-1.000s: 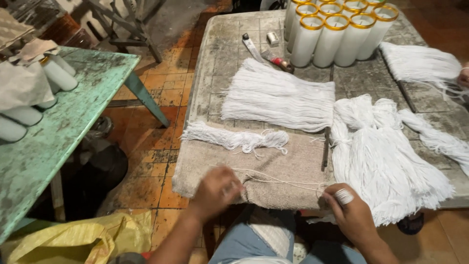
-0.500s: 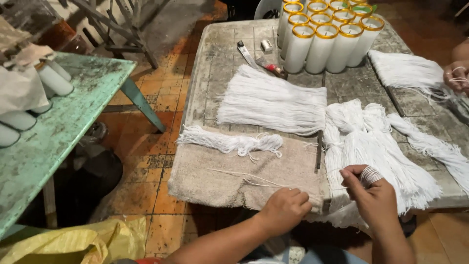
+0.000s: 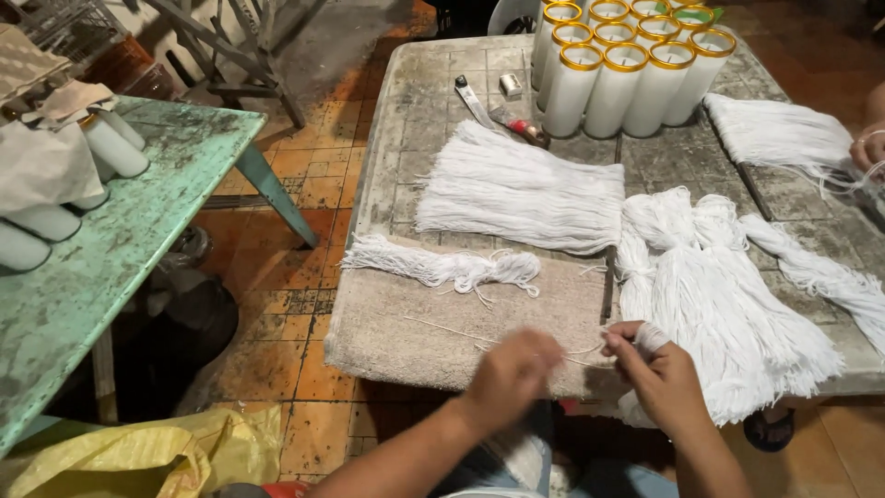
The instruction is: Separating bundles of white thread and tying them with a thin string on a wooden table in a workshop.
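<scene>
My left hand [image 3: 510,376] and my right hand [image 3: 656,373] meet at the near edge of a beige cloth [image 3: 415,323] on a grey stone table [image 3: 406,120]. Both hands pinch a thin white string [image 3: 461,332] that trails left across the cloth. My right hand also holds a small white wad of string at its fingertips. A small loose bundle of white string [image 3: 442,268] lies on the cloth's far edge. A large heap of white strings [image 3: 719,304] lies just right of my right hand.
A flat sheaf of white strings [image 3: 521,189] lies mid-table, with tall white candles in gold-rimmed glasses [image 3: 627,65] behind it. Another person's hand [image 3: 868,146] works a string bundle [image 3: 779,134] at far right. A green table [image 3: 120,249] stands left, a yellow bag [image 3: 138,456] below.
My left hand has moved right along the cloth's near edge to meet my right hand, which has shifted right beside the string heap. The string now stretches across the cloth.
</scene>
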